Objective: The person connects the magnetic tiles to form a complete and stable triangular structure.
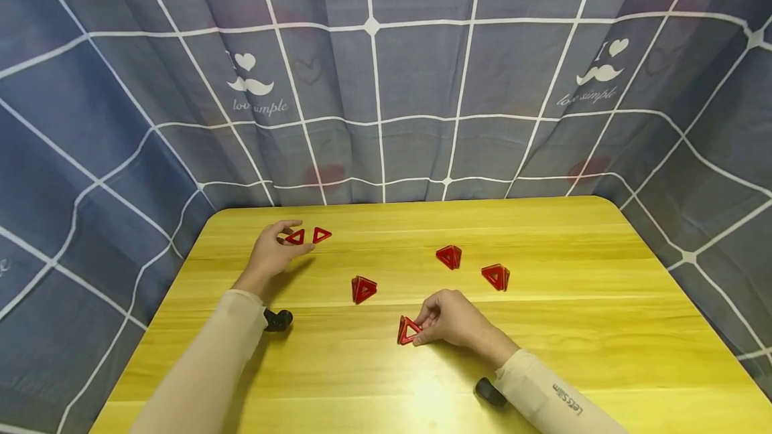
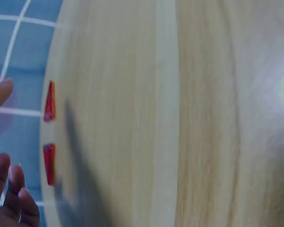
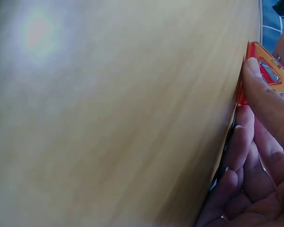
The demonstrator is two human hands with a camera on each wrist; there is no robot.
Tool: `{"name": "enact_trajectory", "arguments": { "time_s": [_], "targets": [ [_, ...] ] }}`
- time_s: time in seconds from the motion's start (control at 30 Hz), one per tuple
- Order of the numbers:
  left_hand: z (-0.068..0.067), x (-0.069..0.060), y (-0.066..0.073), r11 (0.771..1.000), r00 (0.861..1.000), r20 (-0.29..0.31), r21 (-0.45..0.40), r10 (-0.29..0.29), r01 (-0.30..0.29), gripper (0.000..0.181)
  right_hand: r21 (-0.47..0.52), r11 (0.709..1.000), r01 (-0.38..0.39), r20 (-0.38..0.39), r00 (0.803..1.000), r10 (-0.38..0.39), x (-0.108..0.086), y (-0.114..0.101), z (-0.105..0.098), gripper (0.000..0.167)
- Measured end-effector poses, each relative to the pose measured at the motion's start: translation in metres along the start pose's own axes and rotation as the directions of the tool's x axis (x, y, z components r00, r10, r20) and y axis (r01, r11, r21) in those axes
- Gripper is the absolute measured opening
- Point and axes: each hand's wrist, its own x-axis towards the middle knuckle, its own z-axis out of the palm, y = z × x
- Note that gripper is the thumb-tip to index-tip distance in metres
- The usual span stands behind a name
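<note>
At the back left, my left hand [image 1: 273, 253] has its thumb and fingers spread around a red triangular frame [image 1: 291, 240]. A second red triangular frame [image 1: 324, 231] lies just right of it. The left wrist view shows the nearer triangle [image 2: 48, 163] apart from the visible fingers. Near the front middle, my right hand [image 1: 458, 320] pinches a red triangular piece [image 1: 401, 331] with several sides. In the right wrist view its orange-red edge [image 3: 280, 87] shows, with the thumb pressed on it; the other fingers are curled beneath.
Three red triangular pieces stand on the wooden table [image 1: 338, 380]: one left of centre [image 1: 360, 289], one at the back [image 1: 449, 256] and one to the right [image 1: 496, 276]. A blue-grey checked curtain [image 1: 416, 86] surrounds the table's back and sides.
</note>
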Motion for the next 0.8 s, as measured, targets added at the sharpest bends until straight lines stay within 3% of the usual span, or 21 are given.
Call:
{"name": "enact_trajectory", "arguments": {
  "time_s": [0.2,0.43,0.8],
  "targets": [
    [-0.001,0.006,-0.01,0.996,0.996,0.001,-0.005,-0.091,0.091,0.075,0.004,1.0,-0.002,0.004,1.0,0.002,0.0,-0.002,-0.001,0.024],
    [0.006,0.006,-0.015,0.992,0.991,0.04,0.01,-0.129,0.128,0.082,0.005,1.0,0.007,0.006,1.0,-0.007,0.0,0.001,0.0,0.026],
    [0.014,0.013,-0.022,0.981,0.981,-0.04,-0.052,-0.19,0.188,0.073,-0.023,1.0,0.02,-0.002,1.0,-0.02,0.001,0.003,0.0,0.027]
  ]
}}
